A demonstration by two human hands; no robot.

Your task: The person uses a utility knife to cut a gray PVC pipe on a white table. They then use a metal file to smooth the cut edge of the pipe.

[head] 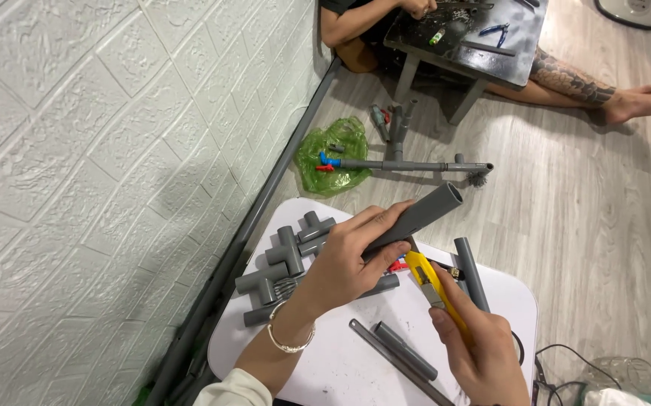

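So, my left hand (344, 263) has its grip clamped on a grey pipe (423, 214) at frame centre, held slanted above the white counter (340, 361). My right hand (483, 353), lower right, is closed around a yellow utility knife (432, 284), its tip just beside the pipe. Grey tee fittings (288, 259) lie left of centre. A crumpled green plastic bag (333, 158) sits on the floor, upper middle.

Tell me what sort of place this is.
Probably a room at home used as an improvised workshop. The left hand holds a grey pipe and the right hand a yellow utility knife over a low white table on a wood-look floor, beside a white embossed wall.
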